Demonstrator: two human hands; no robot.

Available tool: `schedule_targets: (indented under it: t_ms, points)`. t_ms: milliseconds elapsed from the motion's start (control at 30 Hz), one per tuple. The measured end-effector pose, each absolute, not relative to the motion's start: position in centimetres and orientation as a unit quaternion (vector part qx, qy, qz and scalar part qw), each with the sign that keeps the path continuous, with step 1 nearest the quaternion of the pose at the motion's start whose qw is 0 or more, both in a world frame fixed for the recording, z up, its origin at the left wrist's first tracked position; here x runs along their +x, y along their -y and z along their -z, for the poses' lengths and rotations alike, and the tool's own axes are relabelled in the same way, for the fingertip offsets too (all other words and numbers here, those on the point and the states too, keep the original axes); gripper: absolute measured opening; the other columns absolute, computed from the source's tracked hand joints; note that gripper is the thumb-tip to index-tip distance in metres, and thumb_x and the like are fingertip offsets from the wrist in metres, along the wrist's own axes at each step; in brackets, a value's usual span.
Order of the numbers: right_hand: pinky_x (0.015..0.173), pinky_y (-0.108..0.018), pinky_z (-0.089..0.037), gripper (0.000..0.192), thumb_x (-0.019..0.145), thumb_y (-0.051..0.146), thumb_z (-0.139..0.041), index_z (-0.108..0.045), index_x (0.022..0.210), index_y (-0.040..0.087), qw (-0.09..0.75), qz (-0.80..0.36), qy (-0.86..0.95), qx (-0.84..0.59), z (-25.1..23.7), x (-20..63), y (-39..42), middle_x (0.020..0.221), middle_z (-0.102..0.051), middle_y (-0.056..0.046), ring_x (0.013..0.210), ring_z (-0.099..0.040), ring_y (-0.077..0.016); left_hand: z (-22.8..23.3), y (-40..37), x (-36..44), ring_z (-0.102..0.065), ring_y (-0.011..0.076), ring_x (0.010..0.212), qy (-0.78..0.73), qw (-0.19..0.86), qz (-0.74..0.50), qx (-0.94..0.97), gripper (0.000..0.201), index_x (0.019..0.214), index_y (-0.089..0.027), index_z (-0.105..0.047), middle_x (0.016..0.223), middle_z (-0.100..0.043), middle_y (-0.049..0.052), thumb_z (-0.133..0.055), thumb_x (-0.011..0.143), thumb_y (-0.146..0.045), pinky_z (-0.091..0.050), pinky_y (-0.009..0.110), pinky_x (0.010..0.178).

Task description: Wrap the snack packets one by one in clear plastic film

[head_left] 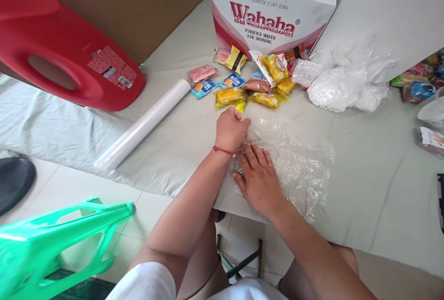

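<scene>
A thin, wrinkled sheet of clear plastic film (301, 175) lies spread on the cloth-covered table in front of me. My left hand (231, 128), with a red string on its wrist, is closed at the film's far left corner and pinches its edge; the fingertips are partly hidden. Flat on the film, fingers stretched out, rests my right hand (258, 175). Just beyond my left hand lie several small wrapped snacks, among them a yellow packet (229, 96) and a blue packet (204, 88). To the left is a white plastic roll (144, 124), set diagonally.
A Wahaha water carton (270, 17) stands behind the snacks, with crumpled clear plastic bags (347, 82) to its right. At left are a red jug (69, 45) and a brown cardboard box (138, 8). A green stool (69, 244) stands on the floor beyond the table's front edge.
</scene>
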State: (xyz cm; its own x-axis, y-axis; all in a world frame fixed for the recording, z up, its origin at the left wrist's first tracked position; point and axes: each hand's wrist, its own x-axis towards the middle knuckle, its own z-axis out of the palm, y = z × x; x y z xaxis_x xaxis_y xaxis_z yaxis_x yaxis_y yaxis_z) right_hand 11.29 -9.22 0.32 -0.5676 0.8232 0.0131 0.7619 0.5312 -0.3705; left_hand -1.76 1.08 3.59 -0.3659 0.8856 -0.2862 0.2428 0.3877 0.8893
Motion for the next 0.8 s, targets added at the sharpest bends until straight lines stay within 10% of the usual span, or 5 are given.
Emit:
schedule_targets:
  t_ms: [133,533,800]
  points:
    - [0.129,-0.058,-0.020,0.058,0.106,0.042,-0.044,-0.047,0.157,0.014,0.096,-0.163,0.867,-0.460,-0.4,11.3,9.1,0.165,-0.041,-0.013,0.156,-0.028,-0.0351,-3.9,-1.3,-0.1,-0.073,0.0186,0.084,-0.568,0.634,-0.487,0.196,0.016,0.082,-0.021,-0.047,0.072,-0.068,0.003,-0.059,0.092,-0.024,-0.056,0.039,0.093]
    - [0.129,-0.059,-0.021,0.050,0.106,0.032,-0.043,-0.052,0.151,0.011,0.130,-0.160,0.865,-0.457,-1.3,11.7,8.7,0.161,-0.047,-0.014,0.155,-0.032,-0.0327,-2.4,-1.9,0.4,-0.073,0.0183,0.096,-0.503,0.600,-0.576,0.236,0.050,0.061,-0.021,-0.051,0.070,-0.064,0.001,-0.060,0.094,-0.058,-0.048,0.035,0.107]
    - [0.130,-0.050,-0.027,0.051,0.107,0.031,-0.042,-0.049,0.153,0.008,0.110,-0.200,0.885,-0.405,-1.2,11.9,12.5,0.163,-0.046,-0.012,0.154,-0.035,-0.0273,-2.1,-2.9,0.0,-0.071,0.0172,0.094,-0.503,0.611,-0.561,0.242,0.034,0.064,-0.021,-0.053,0.070,-0.063,0.000,-0.061,0.092,-0.037,-0.049,0.033,0.103]
